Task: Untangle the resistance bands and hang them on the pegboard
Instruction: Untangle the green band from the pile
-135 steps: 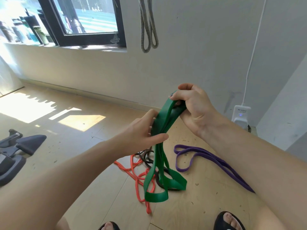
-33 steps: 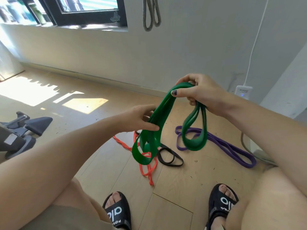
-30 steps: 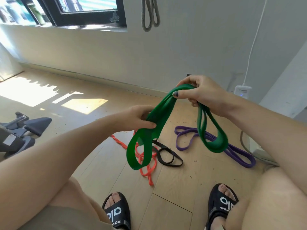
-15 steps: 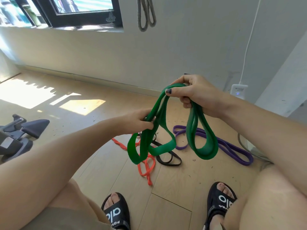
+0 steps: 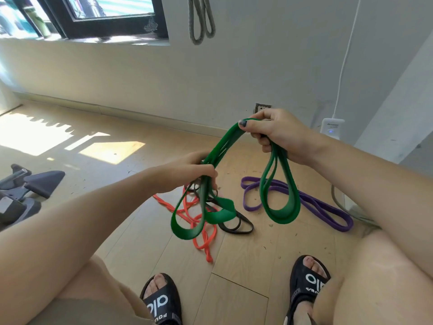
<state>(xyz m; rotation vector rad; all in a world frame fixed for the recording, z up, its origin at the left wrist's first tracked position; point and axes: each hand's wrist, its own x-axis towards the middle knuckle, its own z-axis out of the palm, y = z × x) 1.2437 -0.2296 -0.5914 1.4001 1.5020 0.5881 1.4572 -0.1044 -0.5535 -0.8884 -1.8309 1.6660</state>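
Green band [image 5: 281, 207] held off the floor, right hand [image 5: 278, 134] pinching its top fold, left hand [image 5: 187, 174] gripping lower strands | orange band [image 5: 203, 240], black band [image 5: 236, 227], purple band [image 5: 328, 207] on floor [image 5: 246, 266], unhung | grey band [image 5: 201, 19] on wall | early-to-middle stage, judged.

three bands [image 5: 234, 225] lie on floor [image 5: 246, 259] before two sandals [image 5: 307, 281].

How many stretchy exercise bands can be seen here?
5. A green band held in both hands, orange, black and purple bands on the floor, and a grey band hanging on the wall. Overlapping bands may hide others.
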